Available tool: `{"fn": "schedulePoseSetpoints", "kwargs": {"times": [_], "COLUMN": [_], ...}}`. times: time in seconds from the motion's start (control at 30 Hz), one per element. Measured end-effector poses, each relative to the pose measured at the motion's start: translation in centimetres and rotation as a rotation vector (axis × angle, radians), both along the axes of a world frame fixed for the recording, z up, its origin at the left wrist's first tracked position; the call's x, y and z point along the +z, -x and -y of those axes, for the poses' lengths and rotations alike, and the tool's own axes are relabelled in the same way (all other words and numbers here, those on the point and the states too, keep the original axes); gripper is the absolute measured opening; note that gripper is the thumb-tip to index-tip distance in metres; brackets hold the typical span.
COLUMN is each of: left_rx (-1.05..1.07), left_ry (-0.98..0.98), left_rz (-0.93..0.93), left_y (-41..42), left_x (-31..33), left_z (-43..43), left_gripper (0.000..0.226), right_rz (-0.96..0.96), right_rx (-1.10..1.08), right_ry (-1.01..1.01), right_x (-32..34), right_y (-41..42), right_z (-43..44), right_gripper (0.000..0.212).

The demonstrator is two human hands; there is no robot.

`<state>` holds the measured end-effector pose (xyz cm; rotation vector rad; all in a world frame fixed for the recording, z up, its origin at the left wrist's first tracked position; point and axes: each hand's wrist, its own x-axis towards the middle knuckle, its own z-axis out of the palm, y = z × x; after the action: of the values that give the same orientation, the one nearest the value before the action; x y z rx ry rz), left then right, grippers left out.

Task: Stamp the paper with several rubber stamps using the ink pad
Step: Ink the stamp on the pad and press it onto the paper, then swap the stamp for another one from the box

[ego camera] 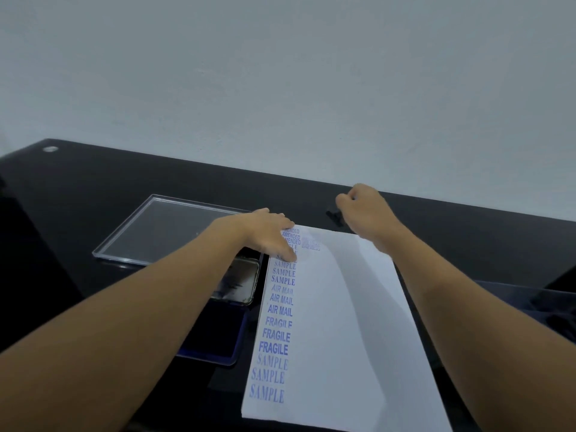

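The white paper (pixel 343 322) lies lengthwise on the black table (pixel 124 169), its left margin filled from the near end to the far end with a column of blue prints reading SAMPLE, FRAGILE, AIR MAIL, SAMPLE and AMENDED. Just beside its left edge sits the open ink pad (pixel 215 341), partly under the left forearm. Farther on, the left hand (pixel 268 232) presses flat, fingers straight, on the paper's far left corner beside a clear tray (pixel 168 226), while beyond the far edge the right hand (pixel 367 213) hangs with curled fingers over a small black stamp (pixel 334 216); whether it grips the stamp I cannot tell.
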<state>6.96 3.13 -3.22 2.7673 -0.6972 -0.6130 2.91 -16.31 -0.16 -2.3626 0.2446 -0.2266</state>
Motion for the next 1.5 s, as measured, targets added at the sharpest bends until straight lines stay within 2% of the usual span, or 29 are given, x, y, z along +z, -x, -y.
{"fn": "schedulePoseSetpoints", "kwargs": {"times": [0.1, 0.2, 0.3, 0.37, 0.67, 0.93, 1.5], "left_rx": [0.015, 0.087, 0.209, 0.269, 0.394, 0.386, 0.38], "left_ry": [0.082, 0.257, 0.447, 0.48, 0.454, 0.44, 0.413], "left_rz": [-0.003, 0.025, 0.127, 0.2, 0.272, 0.294, 0.3], "left_y": [-0.3, 0.2, 1.0, 1.7, 6.3, 10.6, 15.9], "left_x": [-0.6, -1.0, -0.5, 0.3, 2.8, 4.0, 4.2], "left_z": [-0.2, -0.3, -0.7, -1.2, -3.2, -4.0, -5.2], "left_gripper": [0.083, 0.077, 0.064, 0.056, 0.049, 0.048, 0.048], "right_rz": [-0.018, -0.024, -0.055, -0.093, -0.23, -0.18, -0.116], "right_rx": [-0.007, 0.01, 0.03, 0.052, 0.136, 0.133, 0.155], "right_ry": [-0.033, -0.054, -0.04, -0.034, 0.1, 0.132, 0.087], "right_x": [0.2, 0.3, 0.7, 1.1, 3.0, 3.7, 4.2], "right_y": [0.7, 1.5, 2.5, 3.4, 7.9, 11.7, 17.2], "right_z": [1.1, 2.0, 2.4, 2.7, 2.4, 3.4, 2.8], "right_gripper": [0.013, 0.011, 0.015, 0.014, 0.018, 0.007, 0.005]}}
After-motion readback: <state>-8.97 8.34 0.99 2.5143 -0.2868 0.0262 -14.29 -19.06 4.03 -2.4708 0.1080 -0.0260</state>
